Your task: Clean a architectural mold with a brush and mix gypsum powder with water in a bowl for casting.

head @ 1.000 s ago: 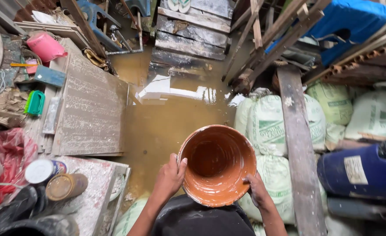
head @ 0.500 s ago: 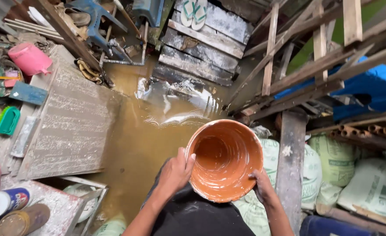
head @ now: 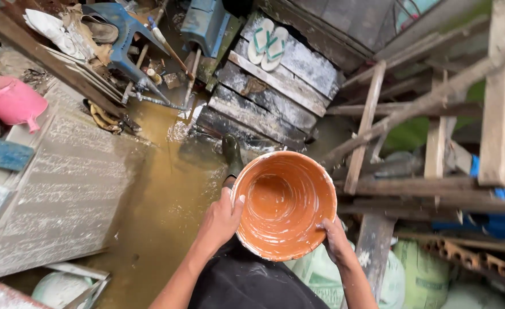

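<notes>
Below, an orange plastic bucket (head: 284,205) tilts above muddy floodwater (head: 161,212); left hand (head: 221,220) and right hand (head: 335,240) grip opposite rims, closed on it; seemingly empty, light, stiff, probably slippery; rims offer best hold.

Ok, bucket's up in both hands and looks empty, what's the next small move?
Probably lower the bucket rim-first toward the brown water on the left. It holds only a wet film, the left hand and right hand grip opposite rims, and the water lies just below.

pink watering can (head: 11,102), flip-flops (head: 268,44), muddy water (head: 158,206).
</notes>
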